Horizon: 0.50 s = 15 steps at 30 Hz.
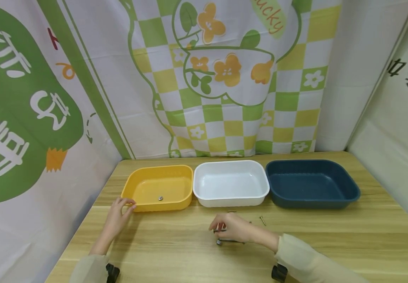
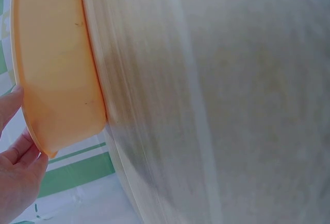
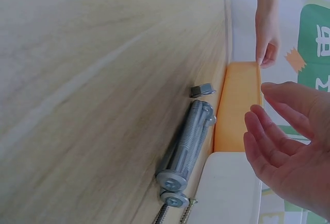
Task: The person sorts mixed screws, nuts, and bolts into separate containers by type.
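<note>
My left hand (image 1: 116,216) pinches the rim of the yellow tray (image 1: 175,205) at its front left corner, thumb and fingers on either side in the left wrist view. A small metal nut (image 1: 160,198) lies inside that tray. Over the table, before the white tray, my right hand (image 1: 235,228) hovers with thumb and fingers apart and nothing between them. Below it, the right wrist view shows silver bolts (image 3: 183,149) lying side by side, with a hex nut (image 3: 202,89) by their threaded ends. Brass-coloured screws (image 3: 188,211) lie past the bolt heads.
The white tray (image 1: 230,202) stands in the middle of the row, with a dark blue tray (image 1: 313,203) on its right. One loose screw (image 1: 262,221) lies on the wooden table (image 1: 175,251) right of my right hand. Printed curtains (image 1: 225,129) hang behind and at both sides.
</note>
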Available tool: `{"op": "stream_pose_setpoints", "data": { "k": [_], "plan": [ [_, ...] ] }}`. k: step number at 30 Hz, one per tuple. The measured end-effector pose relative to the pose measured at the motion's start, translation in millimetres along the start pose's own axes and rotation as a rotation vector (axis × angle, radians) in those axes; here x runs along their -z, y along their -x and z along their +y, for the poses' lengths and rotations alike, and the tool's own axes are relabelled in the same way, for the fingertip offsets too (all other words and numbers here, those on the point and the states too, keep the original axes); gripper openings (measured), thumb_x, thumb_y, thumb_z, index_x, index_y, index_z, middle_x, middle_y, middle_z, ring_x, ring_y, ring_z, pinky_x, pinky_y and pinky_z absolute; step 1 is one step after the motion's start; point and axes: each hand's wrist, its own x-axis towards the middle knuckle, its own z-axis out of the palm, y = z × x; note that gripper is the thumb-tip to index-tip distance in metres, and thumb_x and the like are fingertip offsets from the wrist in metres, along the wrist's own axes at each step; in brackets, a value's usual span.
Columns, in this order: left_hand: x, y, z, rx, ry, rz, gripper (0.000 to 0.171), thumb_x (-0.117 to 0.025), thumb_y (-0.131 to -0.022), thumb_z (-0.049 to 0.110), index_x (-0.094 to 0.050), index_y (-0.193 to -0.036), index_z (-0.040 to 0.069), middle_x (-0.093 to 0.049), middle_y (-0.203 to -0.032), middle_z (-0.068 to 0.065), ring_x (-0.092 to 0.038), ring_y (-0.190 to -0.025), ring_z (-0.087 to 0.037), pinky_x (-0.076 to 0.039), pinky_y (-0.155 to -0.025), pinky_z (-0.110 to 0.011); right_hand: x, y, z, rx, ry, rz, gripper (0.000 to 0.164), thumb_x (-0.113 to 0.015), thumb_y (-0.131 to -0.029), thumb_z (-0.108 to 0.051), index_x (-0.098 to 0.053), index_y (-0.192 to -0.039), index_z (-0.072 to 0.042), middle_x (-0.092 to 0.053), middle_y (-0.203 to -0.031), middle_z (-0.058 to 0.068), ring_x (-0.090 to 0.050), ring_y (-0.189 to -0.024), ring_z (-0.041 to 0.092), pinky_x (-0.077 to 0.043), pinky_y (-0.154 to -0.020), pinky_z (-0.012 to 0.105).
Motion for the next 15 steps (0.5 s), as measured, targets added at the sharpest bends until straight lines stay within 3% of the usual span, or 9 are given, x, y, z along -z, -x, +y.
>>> {"op": "stream_pose_setpoints", "data": {
  "k": [15],
  "plan": [
    [-0.4, -0.7, -0.9, -0.019, -0.020, 0.013, 0.011, -0.064, -0.077, 0.000, -0.060, -0.088, 0.001, -0.051, -0.087, -0.015, -0.048, -0.084, -0.033, -0.039, -0.071, -0.045, -7.7, 7.6, 4.4, -0.074, -0.075, -0.079, 0.020, -0.066, -0.072, 0.003, -0.065, -0.091, -0.002, -0.060, -0.087, 0.003, -0.055, -0.070, 0.006, -0.045, -0.063, 0.016]
  ]
}}
